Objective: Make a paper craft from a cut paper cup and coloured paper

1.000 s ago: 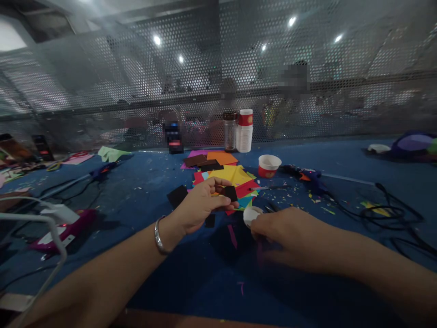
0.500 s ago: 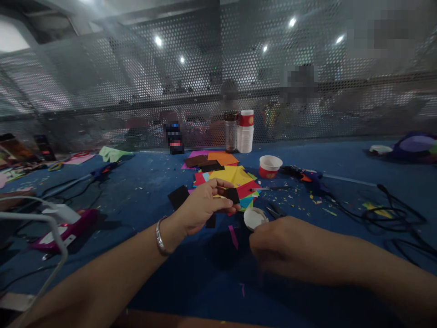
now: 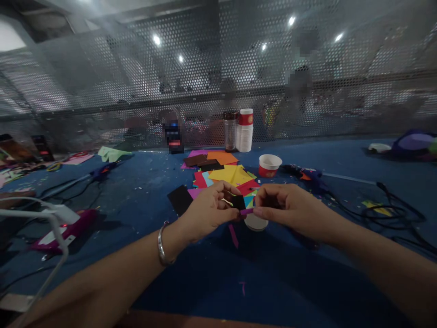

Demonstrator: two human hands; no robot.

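Observation:
My left hand [image 3: 205,212], with a silver bangle at its wrist, pinches a small black piece of paper [image 3: 239,202]. Fingers and thumb of my right hand [image 3: 295,209] close on a narrow purple paper strip [image 3: 246,212], whose other end meets the black piece by my left thumb. Just below them on the table lies a round white cut piece [image 3: 256,223], partly covered by my right hand. Another purple strip [image 3: 234,237] lies on the blue surface. Coloured paper sheets [image 3: 232,174] are stacked beyond my hands, with a black sheet [image 3: 180,200] to the left.
A red-and-white paper cup [image 3: 269,166] stands beyond my right hand. Glue guns lie right [image 3: 310,176] and left [image 3: 104,171], with cables. A jar [image 3: 231,132] and stacked cups [image 3: 245,132] stand at the mesh partition. A magenta power strip [image 3: 64,232] lies left.
My right hand has risen from the table beside the white piece to my left hand, bringing a purple strip against the black piece. My left hand has barely moved.

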